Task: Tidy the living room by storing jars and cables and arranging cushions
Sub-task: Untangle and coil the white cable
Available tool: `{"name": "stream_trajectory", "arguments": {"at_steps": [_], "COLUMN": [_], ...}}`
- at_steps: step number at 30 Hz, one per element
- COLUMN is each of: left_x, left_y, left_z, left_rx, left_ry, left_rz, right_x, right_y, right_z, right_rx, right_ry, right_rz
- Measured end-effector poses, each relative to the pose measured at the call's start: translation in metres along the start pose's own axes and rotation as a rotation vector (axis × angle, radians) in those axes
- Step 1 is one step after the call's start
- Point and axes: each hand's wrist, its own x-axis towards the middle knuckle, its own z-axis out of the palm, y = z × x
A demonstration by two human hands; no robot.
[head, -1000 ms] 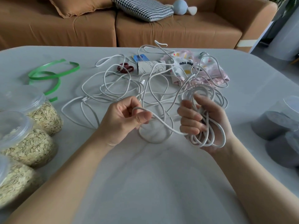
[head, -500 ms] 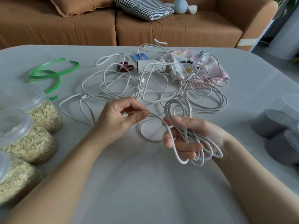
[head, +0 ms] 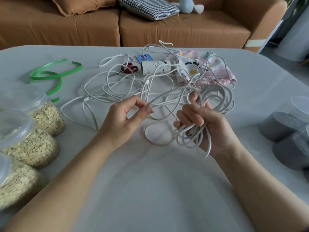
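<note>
A long white cable (head: 117, 84) lies tangled across the middle of the grey table (head: 150, 190). My right hand (head: 205, 128) grips a bundle of coiled loops of it, which hang below the palm. My left hand (head: 123, 118) pinches a single strand between thumb and forefinger, and that strand runs over to the coil. Three clear jars of oat flakes (head: 33, 141) with plastic lids stand at the left edge. On the brown sofa (head: 184, 30) behind lie a tan cushion (head: 80, 5) and a black-and-white checked cushion (head: 148, 7).
Green ribbon (head: 53, 76) curls at the back left. Red scissors (head: 128, 68), a paper roll (head: 156, 68), a blue card (head: 143, 57) and a pink printed pouch (head: 205, 69) lie behind the cable. Grey-filled clear jars (head: 284, 129) stand at the right. A blue plush toy (head: 189, 5) sits on the sofa.
My right hand turned palm-up, then rose again with the coil, gaining another loop. My left hand slid along the strand and now pinches it higher.
</note>
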Motion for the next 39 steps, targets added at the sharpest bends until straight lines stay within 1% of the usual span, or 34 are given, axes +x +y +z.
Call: {"name": "stream_trajectory", "arguments": {"at_steps": [3, 6, 9, 11, 13, 17, 19, 21, 25, 29, 31, 34, 37, 39], "left_x": [0.0, -0.001, -0.002, -0.003, -0.003, -0.003, -0.003, -0.004, -0.006, -0.005, -0.001, 0.003, 0.001, 0.001], "left_y": [0.001, 0.002, 0.002, 0.001, 0.0, -0.001, 0.0, 0.001, 0.005, 0.005, 0.003, -0.001, -0.003, -0.002], "left_z": [-0.001, -0.001, 0.003, 0.006, 0.008, 0.01, 0.01, 0.01, 0.012, 0.01, 0.004, -0.002, -0.003, -0.003], "left_rx": [0.116, 0.19, 0.198, 0.26, 0.332, 0.45, 0.476, 0.483, 0.514, 0.613, 0.62, 0.625, 0.525, 0.446], "left_ry": [0.05, 0.104, 0.123, 0.108, 0.085, 0.018, -0.027, -0.074, -0.105, -0.108, -0.09, -0.057, 0.014, 0.045], "left_rz": [0.055, 0.143, 0.168, 0.185, 0.208, 0.316, 0.327, 0.332, 0.369, 0.387, 0.428, 0.467, 0.407, 0.387], "right_x": [-0.001, -0.001, -0.001, 0.0, 0.001, 0.0, -0.001, 0.0, 0.0, 0.002, 0.002, 0.001, -0.001, -0.005], "right_y": [-0.003, -0.005, -0.005, -0.004, -0.003, -0.002, -0.002, -0.002, 0.003, 0.0, -0.004, -0.009, -0.011, -0.013], "right_z": [0.0, 0.001, 0.004, 0.004, 0.004, 0.004, 0.004, 0.003, 0.005, 0.01, 0.01, 0.01, 0.01, 0.009], "right_rx": [0.075, 0.108, 0.033, -0.024, -0.051, -0.119, -0.177, -0.176, -0.023, 0.065, 0.12, 0.125, 0.169, 0.173], "right_ry": [0.065, 0.125, 0.238, 0.287, 0.313, 0.343, 0.325, 0.282, 0.163, 0.143, 0.143, 0.131, 0.092, 0.106], "right_rz": [-0.117, -0.143, -0.1, -0.059, -0.013, 0.052, 0.049, 0.038, 0.021, -0.014, 0.009, 0.064, 0.156, 0.247]}}
